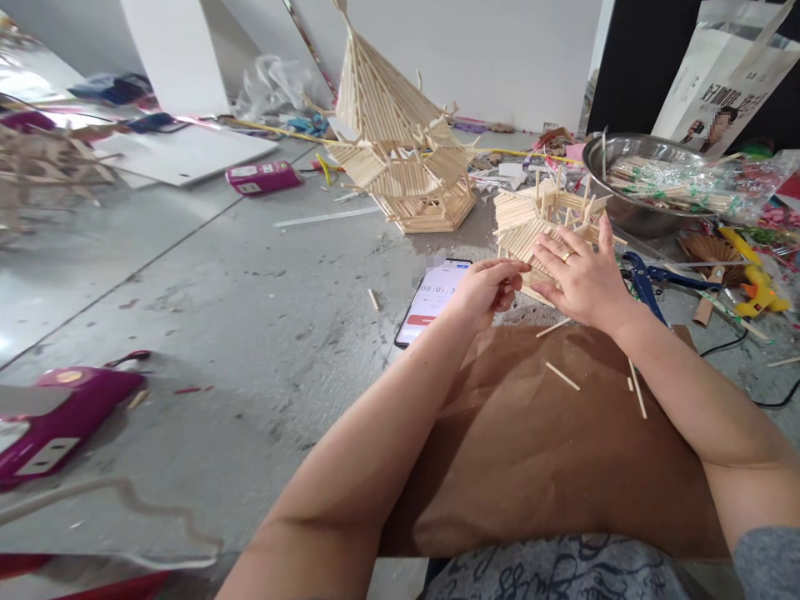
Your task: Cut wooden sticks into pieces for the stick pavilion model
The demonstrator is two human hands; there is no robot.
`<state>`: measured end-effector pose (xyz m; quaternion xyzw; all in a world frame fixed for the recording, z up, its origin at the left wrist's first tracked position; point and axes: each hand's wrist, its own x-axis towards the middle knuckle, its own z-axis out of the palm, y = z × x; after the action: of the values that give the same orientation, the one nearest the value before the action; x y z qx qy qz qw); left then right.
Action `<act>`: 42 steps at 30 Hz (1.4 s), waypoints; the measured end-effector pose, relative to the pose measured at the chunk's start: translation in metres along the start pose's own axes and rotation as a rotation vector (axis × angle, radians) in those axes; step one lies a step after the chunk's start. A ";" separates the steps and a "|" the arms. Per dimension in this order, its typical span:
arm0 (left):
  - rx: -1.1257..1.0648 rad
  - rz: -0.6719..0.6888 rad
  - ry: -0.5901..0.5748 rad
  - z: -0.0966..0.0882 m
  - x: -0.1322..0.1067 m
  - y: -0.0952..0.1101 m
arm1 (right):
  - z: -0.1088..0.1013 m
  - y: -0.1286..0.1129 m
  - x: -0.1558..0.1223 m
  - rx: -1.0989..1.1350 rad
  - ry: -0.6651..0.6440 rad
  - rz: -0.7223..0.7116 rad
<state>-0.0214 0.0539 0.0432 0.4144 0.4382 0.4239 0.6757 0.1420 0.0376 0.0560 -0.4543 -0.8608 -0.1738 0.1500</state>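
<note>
A small model built of pale wooden sticks [522, 218] stands in front of me, with slanted roof panels and upright posts. My right hand [587, 275] lies over its near side, fingers spread flat against the sloped sticks. Close to the model's left edge, my left hand [487, 293] has its fingers curled in with the tips pressed together; whatever they pinch is hidden. Loose sticks [562, 376] lie on the brown sheet [550, 450] below my hands. Beside my left hand, partly behind it, is a phone [425, 312] showing a timer.
Behind stands a taller stick pagoda [400, 125]. At right are a steel bowl [650, 212] of bagged sticks, blue-handled cutters [650, 279] and a yellow glue gun [759, 283]. Purple power strips [262, 177] lie at left, and a white bag [706, 75] stands behind the bowl.
</note>
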 end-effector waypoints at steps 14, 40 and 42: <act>-0.066 -0.004 -0.019 0.002 0.011 -0.010 | -0.001 -0.001 0.000 0.025 0.005 -0.002; 0.952 0.224 -0.578 0.017 -0.034 -0.012 | -0.007 0.041 -0.076 0.264 -0.456 0.349; 1.092 0.248 -0.542 0.017 -0.037 -0.020 | 0.003 0.042 -0.080 0.261 -0.461 0.342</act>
<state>-0.0107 0.0104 0.0385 0.8408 0.3532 0.0938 0.3993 0.2196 0.0028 0.0270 -0.5968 -0.7983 0.0734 0.0349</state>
